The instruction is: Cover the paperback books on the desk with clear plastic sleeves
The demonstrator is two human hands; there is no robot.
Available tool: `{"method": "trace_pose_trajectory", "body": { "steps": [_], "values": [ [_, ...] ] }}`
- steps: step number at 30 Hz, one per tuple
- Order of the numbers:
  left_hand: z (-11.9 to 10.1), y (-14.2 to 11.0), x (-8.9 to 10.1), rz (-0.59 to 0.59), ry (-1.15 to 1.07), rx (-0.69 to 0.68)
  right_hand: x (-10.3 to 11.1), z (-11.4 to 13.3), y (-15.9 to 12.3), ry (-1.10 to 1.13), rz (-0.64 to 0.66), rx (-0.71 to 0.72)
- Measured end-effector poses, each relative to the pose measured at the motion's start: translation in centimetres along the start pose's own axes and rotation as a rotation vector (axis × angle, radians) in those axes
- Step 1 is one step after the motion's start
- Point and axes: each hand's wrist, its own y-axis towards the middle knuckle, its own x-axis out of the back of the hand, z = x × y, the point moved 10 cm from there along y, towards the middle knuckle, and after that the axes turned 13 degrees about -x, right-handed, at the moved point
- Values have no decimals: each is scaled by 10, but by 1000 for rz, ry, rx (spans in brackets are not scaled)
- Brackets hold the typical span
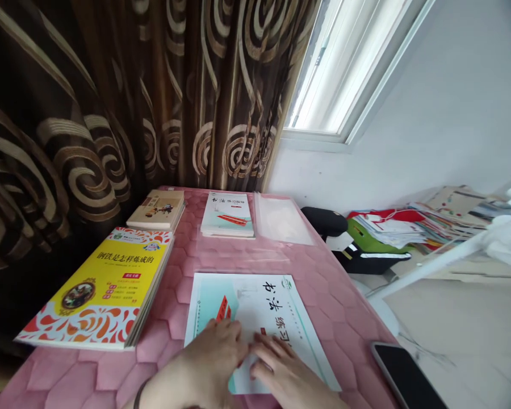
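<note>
A calligraphy practice booklet with a white and pale-green cover lies turned sideways on the pink padded tabletop, close in front of me. My left hand rests on its lower left part; the fingers are curled together, and whatever they may hold is hidden beneath them. Just beside it, my right hand touches the cover with bent fingers slightly apart and nothing visible in them. Farther back lies a small stack of similar booklets, beside clear plastic covers.
At left are a stack of yellow-covered books and a tan book stack. A phone lies at the right table edge. Beyond it stand a white fan or lamp and piled papers. A patterned curtain hangs behind.
</note>
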Motion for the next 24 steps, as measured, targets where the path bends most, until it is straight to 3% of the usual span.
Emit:
{"method": "trace_pose_trajectory", "body": {
  "steps": [3, 6, 18, 21, 24],
  "values": [
    [7, -2, -22, 19, 62, 38, -7, -13, -7, 11, -11, -55],
    [12, -9, -22, -29, 36, 45, 2, -16, -7, 89, 6, -90],
    [8, -17, 1, -46, -41, 28, 30, -26, -1, 291, 49, -146],
    [7, -18, 13, -78, -10, 24, 45, -28, 2, 301, 42, -178],
    [16, -20, 34, -167, 57, 125, 64, -34, 10, 231, 2, -246]
  ]
}}
